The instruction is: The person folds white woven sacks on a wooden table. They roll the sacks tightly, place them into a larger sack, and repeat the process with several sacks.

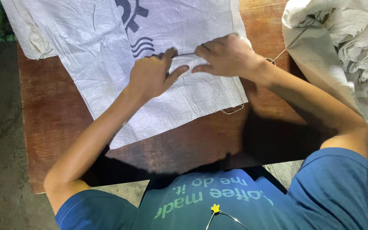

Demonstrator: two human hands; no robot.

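Both hands — the left hand (pixel 152 76) and the right hand (pixel 226 55) — are pinching up a small fold in the white woven plastic sack (pixel 107 64) lying flat on the brown wooden table (pixel 56 123) — the folding looking barely begun, the sack mostly spread out.

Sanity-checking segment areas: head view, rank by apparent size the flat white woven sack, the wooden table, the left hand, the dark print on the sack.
1. wooden table, though largely covered
2. flat white woven sack, cut off at the top edge, so its full extent is unsure
3. left hand
4. dark print, close to the hand in size; that order is unsure
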